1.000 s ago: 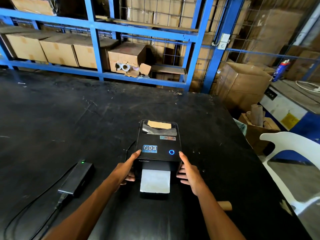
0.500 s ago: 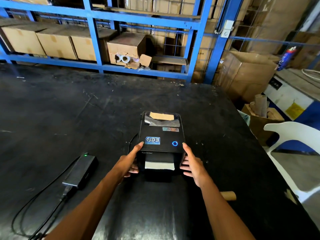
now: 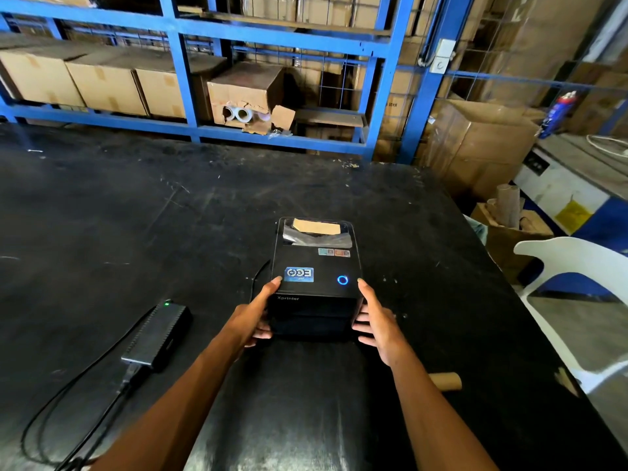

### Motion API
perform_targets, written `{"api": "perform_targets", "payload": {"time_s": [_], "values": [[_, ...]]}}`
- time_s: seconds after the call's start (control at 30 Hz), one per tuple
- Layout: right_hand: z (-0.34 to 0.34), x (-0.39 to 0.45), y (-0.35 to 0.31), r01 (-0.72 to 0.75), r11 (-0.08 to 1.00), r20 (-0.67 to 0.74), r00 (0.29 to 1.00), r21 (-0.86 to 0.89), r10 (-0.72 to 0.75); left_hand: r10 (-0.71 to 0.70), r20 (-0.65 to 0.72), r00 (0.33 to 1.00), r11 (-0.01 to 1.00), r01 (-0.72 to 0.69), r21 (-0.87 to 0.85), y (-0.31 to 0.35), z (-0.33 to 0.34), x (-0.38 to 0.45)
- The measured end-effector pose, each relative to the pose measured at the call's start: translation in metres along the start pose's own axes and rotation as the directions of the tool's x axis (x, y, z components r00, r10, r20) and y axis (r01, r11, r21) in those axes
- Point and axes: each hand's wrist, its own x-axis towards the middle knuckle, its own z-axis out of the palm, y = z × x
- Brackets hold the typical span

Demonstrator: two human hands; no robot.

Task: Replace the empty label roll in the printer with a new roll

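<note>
With the boxy black plastic label printer [image 3: 314, 277] sitting mid-bench [image 3: 102, 215], the left hand [image 3: 253, 317] and right hand [image 3: 375, 322] clasp its front sides, lid shut. Honestly, I'd squeeze both side latches evenly, then lift the lid gently.

- A single head-worn view looks forward and steeply down from above the near edge of the black table [image 3: 102, 215].
- The printer [image 3: 314, 266] sits near, just below frame centre; both forearms enter from the bottom edge toward it.
- Beyond the printer, the view faces blue shelving [image 3: 190, 127]; right of the printer, a white chair [image 3: 571, 266] sits at the frame's edge.
</note>
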Motion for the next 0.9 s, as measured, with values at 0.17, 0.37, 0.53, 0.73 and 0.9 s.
{"api": "perform_targets", "payload": {"time_s": [0.17,0.37,0.53,0.73,0.9], "values": [[0.001,-0.002,0.001,0.010,1.000,-0.009,1.000,0.008,-0.010,-0.018,-0.048,0.999,1.000,0.018,-0.015,-0.001,0.001,0.005],[0.002,-0.001,0.000,0.006,1.000,-0.006,1.000,-0.002,-0.006,-0.016,-0.038,0.999,1.000,0.016,-0.018,-0.001,0.001,0.002],[0.003,-0.003,0.000,0.004,1.000,-0.018,1.000,0.008,-0.003,-0.013,-0.028,1.000,0.999,0.012,-0.034,0.000,0.002,0.000],[0.005,-0.006,-0.001,0.002,1.000,-0.021,1.000,0.026,-0.002,-0.019,-0.029,0.999,0.999,0.018,-0.027,0.002,0.002,-0.003],[0.009,-0.016,-0.009,0.057,0.998,-0.080,0.995,-0.015,-0.058,-0.047,-0.058,0.997,0.999,0.045,-0.024,0.013,0.004,-0.020]]}}
